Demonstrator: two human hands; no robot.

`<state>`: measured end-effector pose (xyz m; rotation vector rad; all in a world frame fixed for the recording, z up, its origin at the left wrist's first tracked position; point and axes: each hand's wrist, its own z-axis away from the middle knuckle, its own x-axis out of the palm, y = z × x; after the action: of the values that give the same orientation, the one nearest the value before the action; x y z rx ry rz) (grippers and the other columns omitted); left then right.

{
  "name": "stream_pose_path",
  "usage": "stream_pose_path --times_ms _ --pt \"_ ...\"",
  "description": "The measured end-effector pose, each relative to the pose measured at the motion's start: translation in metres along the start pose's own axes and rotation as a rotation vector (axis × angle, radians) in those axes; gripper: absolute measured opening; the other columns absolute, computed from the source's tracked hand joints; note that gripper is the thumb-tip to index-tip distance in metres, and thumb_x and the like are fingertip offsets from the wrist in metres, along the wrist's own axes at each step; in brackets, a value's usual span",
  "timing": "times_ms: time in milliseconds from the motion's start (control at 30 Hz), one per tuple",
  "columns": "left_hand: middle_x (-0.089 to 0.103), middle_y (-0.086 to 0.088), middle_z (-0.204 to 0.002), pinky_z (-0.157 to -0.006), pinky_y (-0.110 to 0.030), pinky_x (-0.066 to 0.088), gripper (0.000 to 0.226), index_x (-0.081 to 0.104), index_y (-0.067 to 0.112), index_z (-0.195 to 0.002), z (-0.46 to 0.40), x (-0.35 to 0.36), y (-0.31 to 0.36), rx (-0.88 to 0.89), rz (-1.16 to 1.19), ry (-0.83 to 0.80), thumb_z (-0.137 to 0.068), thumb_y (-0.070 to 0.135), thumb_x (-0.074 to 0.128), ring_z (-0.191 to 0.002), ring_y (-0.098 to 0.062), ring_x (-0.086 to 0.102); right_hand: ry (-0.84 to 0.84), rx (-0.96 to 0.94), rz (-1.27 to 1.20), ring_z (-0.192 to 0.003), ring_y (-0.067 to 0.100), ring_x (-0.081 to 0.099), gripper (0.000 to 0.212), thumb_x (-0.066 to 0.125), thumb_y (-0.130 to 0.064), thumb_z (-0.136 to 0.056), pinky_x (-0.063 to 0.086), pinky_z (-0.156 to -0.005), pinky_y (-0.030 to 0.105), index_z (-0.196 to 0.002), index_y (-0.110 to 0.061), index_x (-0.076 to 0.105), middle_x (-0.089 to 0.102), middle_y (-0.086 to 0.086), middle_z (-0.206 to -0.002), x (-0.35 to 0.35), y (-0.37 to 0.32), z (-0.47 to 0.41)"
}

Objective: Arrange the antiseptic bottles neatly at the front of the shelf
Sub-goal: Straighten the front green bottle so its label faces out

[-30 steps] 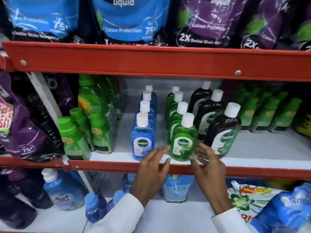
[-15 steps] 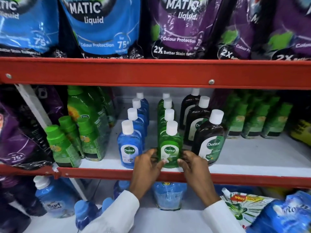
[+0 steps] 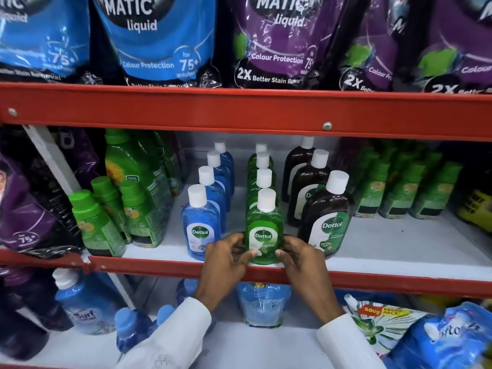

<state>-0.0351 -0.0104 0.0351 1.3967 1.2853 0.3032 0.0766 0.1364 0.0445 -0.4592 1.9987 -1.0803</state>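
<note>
Hands meet at the shelf's red front lip (image 3: pixel 159 267): the left hand (image 3: pixel 226 265) and right hand (image 3: pixel 303 265) each curl partly closed against one side of the front green Dettol bottle (image 3: pixel 263 230), white-capped, upright, label facing out. Just left of the left hand stands the front blue bottle (image 3: pixel 198 225); just right of the right hand, the brown bottle (image 3: pixel 328 219), then bare white shelf.
</note>
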Motion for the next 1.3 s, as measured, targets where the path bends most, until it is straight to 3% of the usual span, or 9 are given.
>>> stream_pose_path --times_ms 133,267,400,500,567,733,900,1067,1300 --pt "0.072 0.013 -0.114 -0.089 -0.011 0.053 0.042 0.068 0.02 -0.119 0.012 0.003 0.003 0.028 0.045 0.133 -0.079 0.022 0.08 -0.094 0.008 0.068 0.032 -0.01 -0.005 -0.086 -0.029 0.057 0.038 0.071 -0.006 -0.088 0.041 -0.078 -0.006 -0.125 -0.013 0.067 0.065 -0.024 -0.104 -0.007 -0.003 0.012" --pt "0.068 0.024 -0.107 -0.094 -0.012 0.045 0.025 0.071 0.028 -0.106 0.047 0.009 0.012 0.286 -0.043 0.515 -0.085 0.015 0.071 -0.103 -0.003 0.066 0.31 -0.018 0.017 -0.082 -0.015 0.068 0.028 0.077 -0.011 -0.082 0.05 -0.076 0.001 -0.102 -0.031 0.075 0.074 -0.023 -0.094 -0.041 0.011 0.038" --pt "0.072 0.012 -0.104 -0.092 -0.014 0.048 0.023 0.073 0.023 -0.104 0.06 0.043 0.036 0.397 -0.024 0.353 -0.085 0.01 0.07 -0.101 0.0 0.065 0.504 0.038 0.038 -0.076 -0.005 0.07 0.028 0.071 -0.005 -0.084 0.052 -0.072 0.005 -0.097 -0.029 0.069 0.074 -0.016 -0.088 -0.081 0.031 0.029" --pt "0.069 0.011 -0.123 -0.104 -0.024 0.047 0.035 0.066 0.025 -0.123 0.05 0.072 0.058 0.203 -0.032 0.195 -0.089 0.017 0.066 -0.114 0.0 0.062 0.251 0.095 0.086 -0.088 0.006 0.07 0.04 0.065 -0.001 -0.087 0.05 -0.082 0.015 -0.124 -0.018 0.061 0.071 -0.004 -0.106 -0.102 0.047 0.006" --pt "0.068 0.003 -0.131 -0.106 -0.031 0.048 0.043 0.059 0.021 -0.133 0.041 0.084 0.069 0.146 -0.049 0.14 -0.091 0.02 0.062 -0.118 -0.01 0.063 0.074 0.073 0.164 -0.097 0.011 0.067 0.043 0.063 -0.001 -0.09 0.044 -0.081 0.002 -0.13 -0.014 0.059 0.071 -0.001 -0.11 -0.109 0.055 -0.006" --pt "0.078 -0.008 -0.1 -0.083 -0.04 0.056 0.037 0.059 0.017 -0.128 0.019 0.099 0.083 0.094 -0.102 0.165 -0.092 0.022 0.062 -0.089 -0.026 0.071 0.007 -0.034 0.221 -0.093 0.004 0.064 0.028 0.068 -0.008 -0.09 0.036 -0.074 -0.008 -0.117 -0.014 0.07 0.077 -0.001 -0.109 -0.111 0.063 -0.015" --pt "0.077 -0.002 -0.105 -0.089 -0.041 0.056 0.028 0.062 0.018 -0.121 0.013 0.104 0.08 0.058 -0.099 0.173 -0.094 0.028 0.06 -0.093 -0.019 0.071 0.027 0.005 0.07 -0.087 0.004 0.073 0.024 0.074 -0.016 -0.087 0.058 -0.084 0.023 -0.111 -0.016 0.072 0.079 -0.004 -0.098 -0.115 0.07 -0.008" --pt "0.078 0.003 -0.103 -0.087 -0.031 0.056 0.023 0.066 0.017 -0.114 0.011 0.106 0.079 0.077 -0.121 0.222 -0.093 0.026 0.063 -0.089 -0.01 0.072 0.028 0.015 0.004 -0.085 -0.01 0.07 0.024 0.077 -0.018 -0.084 0.052 -0.076 0.006 -0.108 -0.021 0.072 0.076 -0.013 -0.09 -0.115 0.075 -0.004" --pt "0.066 0.022 -0.091 -0.074 0.008 0.036 0.02 0.069 0.017 -0.11 0.014 0.109 0.078 0.095 -0.094 0.268 -0.09 0.02 0.068 -0.079 0.027 0.057 -0.006 0.009 -0.04 -0.084 -0.01 0.071 0.024 0.076 -0.019 -0.085 0.053 -0.075 0.006 -0.108 -0.023 0.072 0.075 -0.017 -0.092 -0.115 0.079 -0.006"
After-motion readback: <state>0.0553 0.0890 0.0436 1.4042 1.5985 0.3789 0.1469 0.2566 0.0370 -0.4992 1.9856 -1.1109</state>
